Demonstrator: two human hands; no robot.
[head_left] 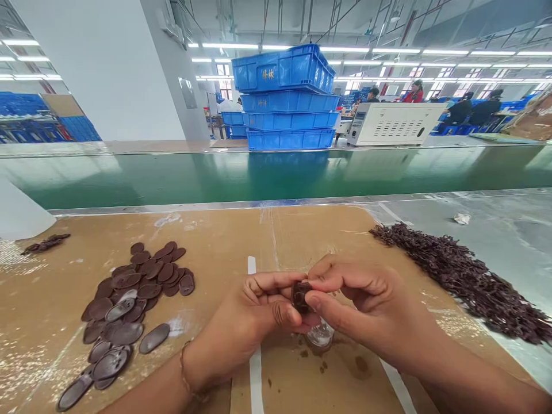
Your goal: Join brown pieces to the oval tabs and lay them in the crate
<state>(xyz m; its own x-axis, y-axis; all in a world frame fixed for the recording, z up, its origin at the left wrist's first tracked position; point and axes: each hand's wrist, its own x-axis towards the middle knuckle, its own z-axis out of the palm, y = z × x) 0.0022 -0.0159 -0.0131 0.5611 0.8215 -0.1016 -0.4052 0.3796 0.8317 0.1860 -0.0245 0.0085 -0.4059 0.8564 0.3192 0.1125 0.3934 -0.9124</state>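
Both hands meet low in the centre of the head view. My left hand (pixel 263 307) is closed around a small dark brown piece (pixel 301 296), pinching it between thumb and fingers. From the right, the thumb and index finger of my right hand (pixel 362 299) close on the same piece. Just below the fingers a small clear dish (pixel 319 336) rests on the brown board, partly hidden by my hands. Dark drops and stains lie around it. To the left is a loose pile of flat brown oval pieces (pixel 125 307). A heap of dark brown branching strands (pixel 461 276) lies at the right.
Beyond the brown board (pixel 207 241) runs a green conveyor belt (pixel 194 178). Stacked blue crates (pixel 288 103) and a pale vented metal box (pixel 394 123) stand behind it. A small dark bundle (pixel 46 244) lies far left. Several people sit in the background.
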